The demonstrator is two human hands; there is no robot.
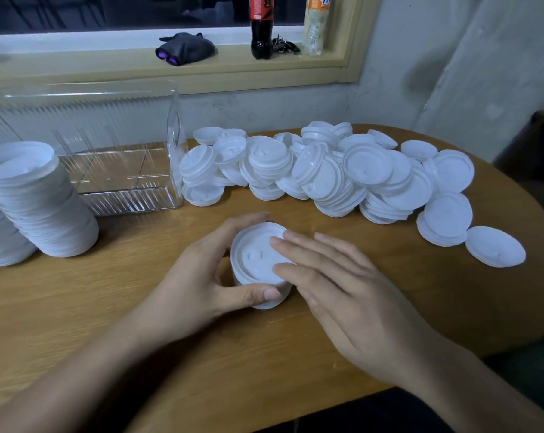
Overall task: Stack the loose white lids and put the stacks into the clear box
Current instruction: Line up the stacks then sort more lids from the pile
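Lids first: my short stack (255, 257) stood upright on the table (139, 323), dead centre between my hands. My left hand (195, 282) curled round its side, thumb at the near edge and fingers round the back. My right hand (342, 285) lay flat, straight fingers pressing on the top lid, gripping nothing.

The box (175, 145) sat at about 10 o'clock from the stack, open side up, looking empty apart from its dividers. So the left hand was nearer, and I'd guess it does the carry.

Two tall stacks (42, 201) leaned at 9 o'clock just in front of the box, and they looked easy to clip on the way over. The loose pile (342, 170) ran from 12 to 2 o'clock, well clear of that path.
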